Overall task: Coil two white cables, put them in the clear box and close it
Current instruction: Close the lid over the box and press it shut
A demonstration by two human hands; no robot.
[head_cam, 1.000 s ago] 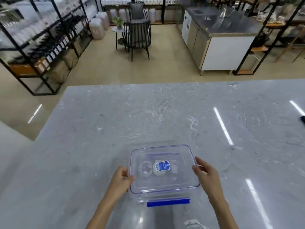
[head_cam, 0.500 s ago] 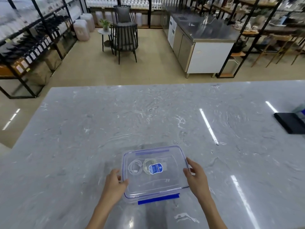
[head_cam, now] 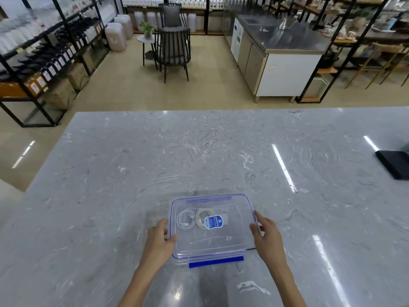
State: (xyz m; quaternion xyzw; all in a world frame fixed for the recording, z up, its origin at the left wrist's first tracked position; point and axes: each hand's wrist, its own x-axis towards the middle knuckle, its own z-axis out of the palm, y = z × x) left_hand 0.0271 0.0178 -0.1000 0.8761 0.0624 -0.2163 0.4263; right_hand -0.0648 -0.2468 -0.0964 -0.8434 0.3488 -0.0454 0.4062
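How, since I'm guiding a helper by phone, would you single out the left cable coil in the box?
On the grey marble table, find the clear box between the left hand and right hand. Of the two coils inside, it is the left coil: whiter and fully visible, while its neighbour sits partly behind a blue sticker.

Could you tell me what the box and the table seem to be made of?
Box: clear glossy plastic, probably; the cables show through its lid, and the latch is opaque blue. Table: polished grey stone, marble or an imitation; veined, with sharp light reflections.
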